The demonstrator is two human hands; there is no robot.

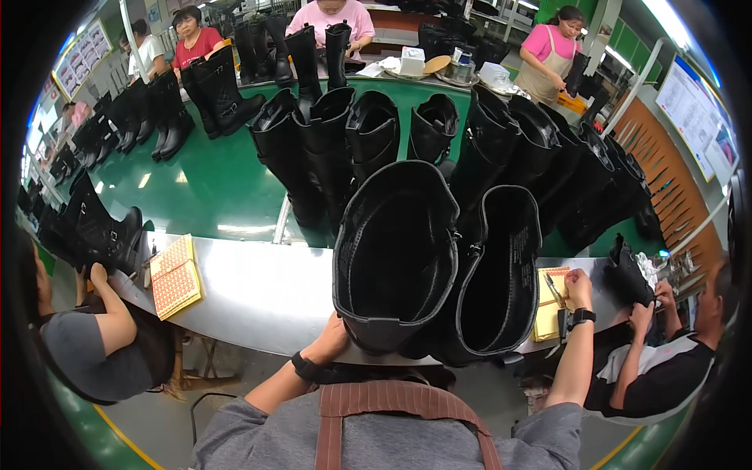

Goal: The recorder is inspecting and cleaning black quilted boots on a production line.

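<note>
— What are your hands on right now?

— My left hand (333, 341) is wrapped around the lower edge of a tall black boot (395, 251), fingers closed on its rim, just at the near edge of the desk (258, 294). The boot's open shaft faces up at me, so I look straight down into it.

— And the right?

— My right hand (578, 286) is out to the side, fingers curled over a yellow sheet of stickers (548, 309) that lies on the desk. Whether it grips anything there I cannot tell. There is a dark band on each of my wrists.

— Is there a second boot?

— Yes, a second black boot (501, 274) stands touching the first, on its right, between my two hands, its mouth open toward me as well.

— What lies further out?

— To my left on the desk sits an orange and yellow pad of stickers (176, 278). Past the desk runs a green conveyor belt (204, 184) with a row of black boots (352, 133) standing upright just behind mine. A person on my left holds a buckled boot (102, 235); another on my right handles a dark piece (630, 274). Across the belt, workers in pink tops (333, 16) stand among more boots.
</note>
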